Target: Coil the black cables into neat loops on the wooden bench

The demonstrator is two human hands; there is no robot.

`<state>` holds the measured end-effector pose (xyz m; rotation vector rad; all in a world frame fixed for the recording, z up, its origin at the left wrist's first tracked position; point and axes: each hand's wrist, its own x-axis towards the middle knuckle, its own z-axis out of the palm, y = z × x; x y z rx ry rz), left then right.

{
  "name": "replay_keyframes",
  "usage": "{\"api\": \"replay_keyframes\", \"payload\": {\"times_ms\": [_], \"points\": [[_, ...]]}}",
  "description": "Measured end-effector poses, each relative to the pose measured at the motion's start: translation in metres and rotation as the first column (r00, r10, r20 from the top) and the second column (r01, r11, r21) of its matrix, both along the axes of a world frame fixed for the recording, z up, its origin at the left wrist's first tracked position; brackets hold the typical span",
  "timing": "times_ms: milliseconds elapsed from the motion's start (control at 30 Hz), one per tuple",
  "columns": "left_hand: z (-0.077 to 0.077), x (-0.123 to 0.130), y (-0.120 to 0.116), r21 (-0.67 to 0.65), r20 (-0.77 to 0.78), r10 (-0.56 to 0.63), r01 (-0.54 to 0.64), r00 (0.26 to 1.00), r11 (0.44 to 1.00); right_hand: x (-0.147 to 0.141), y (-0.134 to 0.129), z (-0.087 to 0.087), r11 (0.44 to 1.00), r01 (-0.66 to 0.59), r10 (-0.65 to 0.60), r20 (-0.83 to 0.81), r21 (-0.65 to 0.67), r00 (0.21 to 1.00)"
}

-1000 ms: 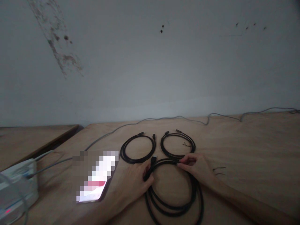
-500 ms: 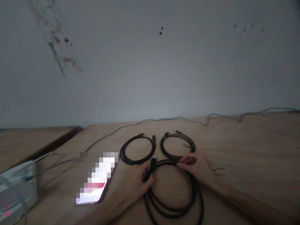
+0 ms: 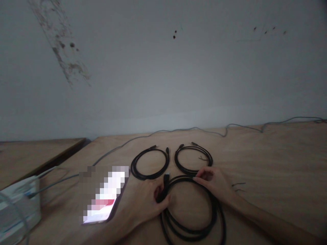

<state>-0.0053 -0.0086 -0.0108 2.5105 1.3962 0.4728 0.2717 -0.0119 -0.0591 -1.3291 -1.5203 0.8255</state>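
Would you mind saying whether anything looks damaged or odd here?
Yes: at upper left, a slanting strip of the wall looks rough and stained, unlike its smoother surroundings; small dark marks dot the wall elsewhere. The nearest black cable coil shows no clear damage.

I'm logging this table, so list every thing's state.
Left hand: holding near cable beside plug
Right hand: pinching near cable
Near cable: looped, handheld
Far-left cable: coiled, flat
Far-right cable: coiled, flat
Phone: screen lit
White box: grey cable attached
Dark strands: lying loose

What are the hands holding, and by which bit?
The nearest black cable coil: left hand at upper left, by its plug; right hand at upper right.
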Motion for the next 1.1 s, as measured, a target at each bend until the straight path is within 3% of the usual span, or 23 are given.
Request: {"api": "replay_keyframes", "payload": {"times_ms": [133, 400, 567, 767, 900, 1100], "points": [[0.004, -0.001, -0.002, -0.011, 0.037, -0.055, 0.055, 0.998, 0.998, -0.001, 0.000, 0.001, 1.000, 0.014, -0.015, 0.039, 0.022, 0.999], [0.015, -0.011, -0.001, 0.046, -0.051, -0.384, 0.386, 0.922, 0.921, 0.003, 0.005, -0.006, 0.992, 0.097, -0.106, 0.105, 0.085, 0.989], [0.006, -0.014, 0.007, 0.034, -0.063, -0.391, 0.394, 0.918, 0.919, 0.003, 0.005, -0.005, 0.994, 0.085, -0.094, 0.134, 0.072, 0.987], [-0.006, -0.021, 0.017, 0.169, -0.132, -0.425, 0.443, 0.896, 0.881, 0.007, 0.007, -0.006, 0.994, 0.078, -0.090, 0.162, 0.079, 0.983], [-0.001, -0.024, 0.020, 0.251, -0.192, -0.437, 0.474, 0.879, 0.844, 0.010, 0.006, -0.002, 0.993, 0.075, -0.094, 0.224, 0.091, 0.970], [0.008, -0.022, 0.019, 0.204, -0.173, -0.467, 0.495, 0.867, 0.844, 0.010, 0.006, 0.000, 0.994, 0.062, -0.083, 0.245, 0.091, 0.966]]}}
